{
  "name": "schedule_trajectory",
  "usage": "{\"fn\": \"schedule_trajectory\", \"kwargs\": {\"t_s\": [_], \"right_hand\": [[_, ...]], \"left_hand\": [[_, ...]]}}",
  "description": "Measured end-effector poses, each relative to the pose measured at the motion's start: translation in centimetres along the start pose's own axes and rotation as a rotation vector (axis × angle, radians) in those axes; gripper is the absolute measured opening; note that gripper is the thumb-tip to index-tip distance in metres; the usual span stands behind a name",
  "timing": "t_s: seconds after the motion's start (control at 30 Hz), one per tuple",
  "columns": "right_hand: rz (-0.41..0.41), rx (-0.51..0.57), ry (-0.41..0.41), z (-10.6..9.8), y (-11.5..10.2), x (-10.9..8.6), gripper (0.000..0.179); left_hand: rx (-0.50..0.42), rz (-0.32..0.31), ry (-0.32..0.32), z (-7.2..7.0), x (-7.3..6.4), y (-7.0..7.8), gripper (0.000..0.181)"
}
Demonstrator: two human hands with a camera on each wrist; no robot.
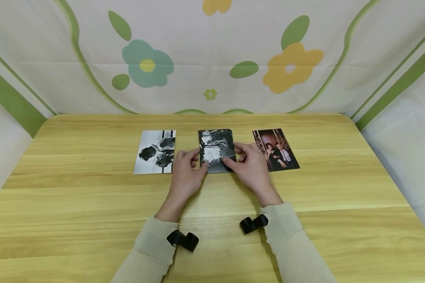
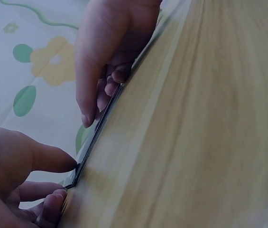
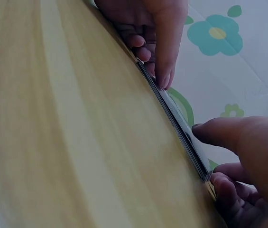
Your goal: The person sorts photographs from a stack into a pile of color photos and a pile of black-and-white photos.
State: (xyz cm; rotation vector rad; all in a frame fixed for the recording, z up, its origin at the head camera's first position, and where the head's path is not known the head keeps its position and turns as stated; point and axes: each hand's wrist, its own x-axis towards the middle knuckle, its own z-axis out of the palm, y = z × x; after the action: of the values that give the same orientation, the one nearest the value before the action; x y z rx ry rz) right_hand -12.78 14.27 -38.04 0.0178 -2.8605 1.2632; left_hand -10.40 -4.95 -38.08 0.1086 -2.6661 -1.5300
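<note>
At the far left of the wooden table (image 1: 74, 177) lies a black-and-white photo (image 1: 156, 153), flat, its picture turned sideways, showing dark figures against a pale ground. Above it, on the white cloth (image 1: 205, 43) behind the table, is a teal flower (image 1: 147, 65) with a yellow middle.

Next comes the left hand (image 1: 185, 171), reaching from a pale left sleeve (image 1: 154, 245) with a small black device (image 1: 182, 240) at the cuff. Its fingers are curled at the left edge of a stack of photos (image 1: 217, 151), and its thumb presses the near left corner, so it pinches the stack on that side.

The stack sits in the middle, between the two loose photos and apart from both. Its top picture is dark with a bright patch, and from the wrist views its edge shows several thin layers. Whether it rests fully on the wood I cannot tell.

The right hand (image 1: 251, 167) pinches the right side the same way, thumb on top, fingers bent at the edge. A second black device (image 1: 254, 224) is on the right sleeve (image 1: 287, 228).

Rightmost, partly hidden by that hand, lies a colour photo (image 1: 278, 151) of two people, slightly tilted.
</note>
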Motion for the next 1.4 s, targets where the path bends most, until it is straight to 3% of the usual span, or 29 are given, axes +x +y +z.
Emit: {"fn": "schedule_trajectory", "kwargs": {"t_s": [0.33, 0.67, 1.0, 1.23, 1.4], "right_hand": [[0.032, -0.007, 0.007, 0.3, -0.2, -0.2, 0.069], [0.037, 0.033, 0.035, 0.4, -0.3, -0.3, 0.065], [0.040, 0.189, 0.055, 0.3, -0.5, -0.3, 0.060], [0.040, 0.326, 0.087, -0.4, -1.0, -0.3, 0.054], [0.022, 0.353, 0.101, -1.0, -1.7, -0.4, 0.053]], "left_hand": [[-0.012, -0.042, 0.007, 0.1, -0.1, 0.4, 0.052], [-0.044, -0.028, 0.037, 0.1, -0.2, 0.5, 0.051], [-0.221, -0.075, 0.091, -0.1, -0.1, 0.5, 0.039], [-0.400, -0.185, 0.047, -1.2, 0.1, 1.2, 0.042], [-0.483, -0.216, 0.018, -2.1, 0.1, 2.1, 0.042]]}}
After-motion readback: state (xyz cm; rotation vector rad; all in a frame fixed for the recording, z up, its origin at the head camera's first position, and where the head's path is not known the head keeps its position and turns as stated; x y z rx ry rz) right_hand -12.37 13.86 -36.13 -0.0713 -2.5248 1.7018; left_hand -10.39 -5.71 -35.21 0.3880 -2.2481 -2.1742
